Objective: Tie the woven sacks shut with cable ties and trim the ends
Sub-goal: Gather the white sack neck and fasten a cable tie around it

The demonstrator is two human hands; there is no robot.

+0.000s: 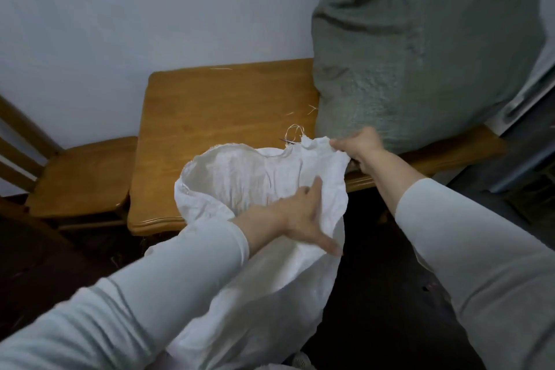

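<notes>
White woven sack (255, 177), crumpled, mouth gaping open, frayed rim

Green sack (420, 48), top beyond upper edge

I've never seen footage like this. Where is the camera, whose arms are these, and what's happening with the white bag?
There is no machine here. A person wears a camera on the head, so this single picture looks forward and down along their own arms. The left hand lies with straight fingers on the white sack, whose mouth gapes open in front of the wooden table. The right hand pinches the sack's far rim. On the table a stuffed grey-green sack stands by the wall, with loose threads beside it. A wooden chair is to the left. No cable tie shows.
</notes>
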